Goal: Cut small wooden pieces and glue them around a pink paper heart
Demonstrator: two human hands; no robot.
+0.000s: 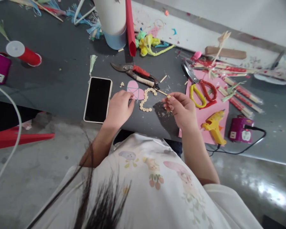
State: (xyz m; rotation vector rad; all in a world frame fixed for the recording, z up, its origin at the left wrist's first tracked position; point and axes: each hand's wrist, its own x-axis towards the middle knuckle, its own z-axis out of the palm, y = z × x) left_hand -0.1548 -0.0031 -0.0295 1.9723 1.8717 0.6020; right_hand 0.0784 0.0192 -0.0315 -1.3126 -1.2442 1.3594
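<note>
My left hand (120,108) is at the lower-left point of a pink heart cutout (132,85) with dark lines drawn across it, thumb and fingertips closed about that point. Beside the heart, a wavy strip of small pale wooden pieces (143,103) lies on the dark table. My right hand (181,108) pinches a thin wooden stick (162,93), whose far end points left towards the strip's upper end. Pale crumbs lie under those fingers. Pruning shears (143,74) with a red and a pale handle rest just beyond the heart.
A phone (98,100) lies left of my left hand. Scissors (201,92) and a yellow glue gun (215,127) rest on pink paper (200,122) at right, near a corded purple box (241,129). A white-and-blue container (114,25) and red spool (30,57) stand farther back.
</note>
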